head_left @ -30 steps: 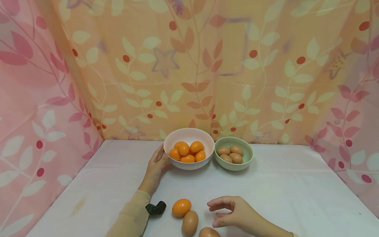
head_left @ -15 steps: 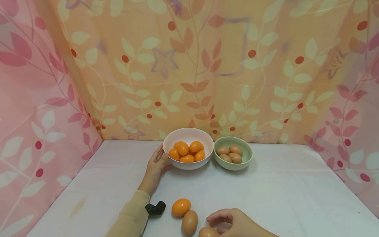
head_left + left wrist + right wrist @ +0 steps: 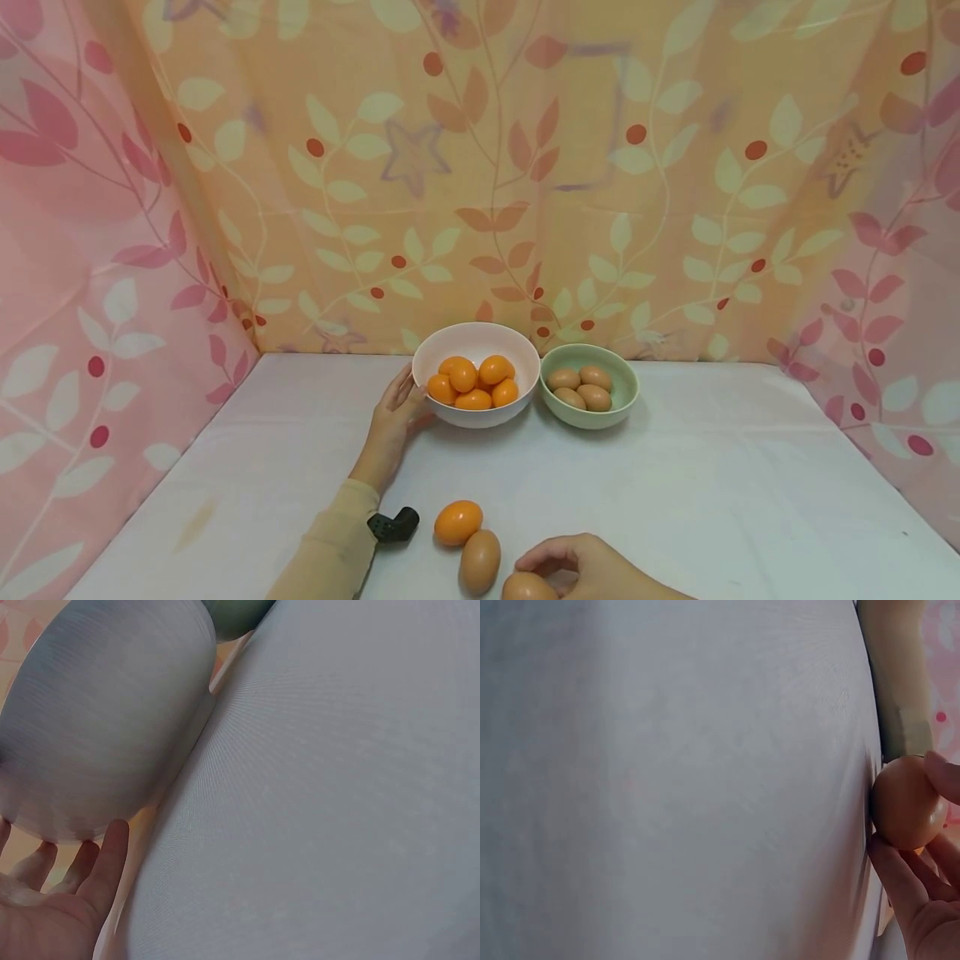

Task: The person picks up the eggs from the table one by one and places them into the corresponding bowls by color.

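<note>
My left hand rests against the left side of the white bowl, which holds several orange eggs. In the left wrist view its fingers lie fairly straight along the bowl's outer wall. Near the front edge of the picture, my right hand has its thumb and fingers around a brown egg. The right wrist view shows this brown egg between thumb and fingers, low at the table surface. Just left of it lie another brown egg and an orange egg, touching each other.
A smaller green bowl with several brown eggs stands right beside the white bowl. White cloth covers the table. A patterned curtain hangs behind, and a black device sits at the left wrist.
My right hand has come down and toward the front, from above the table onto the nearest brown egg, and its fingers have closed around it. The left hand stays at the white bowl.
</note>
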Action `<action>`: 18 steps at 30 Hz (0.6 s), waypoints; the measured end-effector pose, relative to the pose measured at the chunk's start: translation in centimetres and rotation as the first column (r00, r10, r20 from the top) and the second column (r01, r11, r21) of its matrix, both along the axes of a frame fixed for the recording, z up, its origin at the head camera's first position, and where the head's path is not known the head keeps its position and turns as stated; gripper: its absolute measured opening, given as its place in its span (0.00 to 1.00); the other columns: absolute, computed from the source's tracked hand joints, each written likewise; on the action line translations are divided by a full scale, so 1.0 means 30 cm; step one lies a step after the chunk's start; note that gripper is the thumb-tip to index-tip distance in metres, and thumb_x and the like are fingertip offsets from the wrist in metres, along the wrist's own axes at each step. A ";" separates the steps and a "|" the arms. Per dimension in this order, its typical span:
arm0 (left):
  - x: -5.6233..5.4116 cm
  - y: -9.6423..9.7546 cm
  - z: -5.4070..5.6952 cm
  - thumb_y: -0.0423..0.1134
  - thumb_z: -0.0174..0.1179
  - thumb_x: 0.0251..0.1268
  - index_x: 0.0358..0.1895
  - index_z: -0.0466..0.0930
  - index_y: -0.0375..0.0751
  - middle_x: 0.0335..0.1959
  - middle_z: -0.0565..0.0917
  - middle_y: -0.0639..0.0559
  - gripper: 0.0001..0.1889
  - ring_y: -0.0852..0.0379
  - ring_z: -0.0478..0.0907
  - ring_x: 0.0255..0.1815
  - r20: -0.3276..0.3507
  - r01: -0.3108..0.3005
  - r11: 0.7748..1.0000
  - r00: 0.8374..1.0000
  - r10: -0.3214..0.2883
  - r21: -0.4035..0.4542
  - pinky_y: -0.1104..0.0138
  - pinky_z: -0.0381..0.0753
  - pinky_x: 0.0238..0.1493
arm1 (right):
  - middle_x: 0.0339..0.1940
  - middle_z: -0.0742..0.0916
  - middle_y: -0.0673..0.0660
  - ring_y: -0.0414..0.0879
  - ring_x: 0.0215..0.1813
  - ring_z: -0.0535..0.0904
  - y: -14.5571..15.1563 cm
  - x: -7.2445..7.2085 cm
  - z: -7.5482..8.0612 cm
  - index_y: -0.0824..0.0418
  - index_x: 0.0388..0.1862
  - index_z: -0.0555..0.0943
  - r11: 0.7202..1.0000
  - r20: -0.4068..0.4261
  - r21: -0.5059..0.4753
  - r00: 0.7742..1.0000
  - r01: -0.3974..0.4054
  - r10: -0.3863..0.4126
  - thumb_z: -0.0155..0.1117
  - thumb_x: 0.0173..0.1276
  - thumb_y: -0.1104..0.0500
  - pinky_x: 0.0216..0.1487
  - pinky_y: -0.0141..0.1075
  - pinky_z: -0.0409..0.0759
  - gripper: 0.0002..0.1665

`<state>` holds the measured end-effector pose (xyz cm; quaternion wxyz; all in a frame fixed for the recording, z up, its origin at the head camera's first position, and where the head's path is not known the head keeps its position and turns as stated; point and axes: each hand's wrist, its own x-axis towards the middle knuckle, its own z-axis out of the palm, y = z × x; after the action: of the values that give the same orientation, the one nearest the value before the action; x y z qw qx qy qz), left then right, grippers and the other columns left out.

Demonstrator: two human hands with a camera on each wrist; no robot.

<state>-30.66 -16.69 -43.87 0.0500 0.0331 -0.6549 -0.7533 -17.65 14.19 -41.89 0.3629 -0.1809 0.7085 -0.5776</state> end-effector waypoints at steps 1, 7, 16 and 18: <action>0.001 0.000 0.000 0.48 0.56 0.74 0.78 0.55 0.58 0.82 0.53 0.52 0.33 0.48 0.61 0.78 -0.001 0.001 1.000 1.000 -0.001 0.001 0.52 0.75 0.68 | 0.48 0.87 0.54 0.46 0.47 0.81 -0.003 0.000 0.001 0.61 0.52 0.84 1.000 -0.008 0.006 1.000 0.001 -0.001 0.74 0.59 0.61 0.49 0.36 0.83 0.20; -0.001 0.001 0.003 0.47 0.55 0.75 0.78 0.55 0.58 0.81 0.54 0.52 0.32 0.48 0.62 0.77 -0.003 0.000 1.000 1.000 0.000 0.015 0.50 0.75 0.68 | 0.45 0.88 0.53 0.45 0.43 0.82 -0.011 0.002 0.003 0.60 0.48 0.86 0.999 -0.067 0.047 0.998 0.006 -0.002 0.75 0.56 0.62 0.43 0.31 0.82 0.19; -0.005 0.000 -0.001 0.46 0.55 0.75 0.79 0.55 0.56 0.81 0.55 0.51 0.32 0.48 0.62 0.77 -0.001 -0.001 1.000 1.000 0.001 0.006 0.51 0.77 0.66 | 0.48 0.88 0.55 0.39 0.47 0.82 -0.008 -0.041 0.070 0.62 0.52 0.85 0.998 -0.233 0.031 0.972 0.049 -0.040 0.76 0.52 0.67 0.46 0.31 0.86 0.25; -0.004 0.000 -0.001 0.46 0.55 0.75 0.79 0.55 0.56 0.81 0.55 0.51 0.32 0.48 0.62 0.77 0.002 -0.005 1.000 1.000 0.005 0.003 0.52 0.77 0.66 | 0.49 0.88 0.57 0.34 0.48 0.81 -0.009 -0.056 0.092 0.62 0.53 0.85 0.997 -0.307 0.034 0.950 0.065 -0.051 0.78 0.51 0.65 0.47 0.31 0.86 0.26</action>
<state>-30.78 -16.69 -43.90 0.0512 0.0357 -0.6537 -0.7542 -19.34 13.92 -39.13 0.2357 -0.2393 0.7735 -0.5375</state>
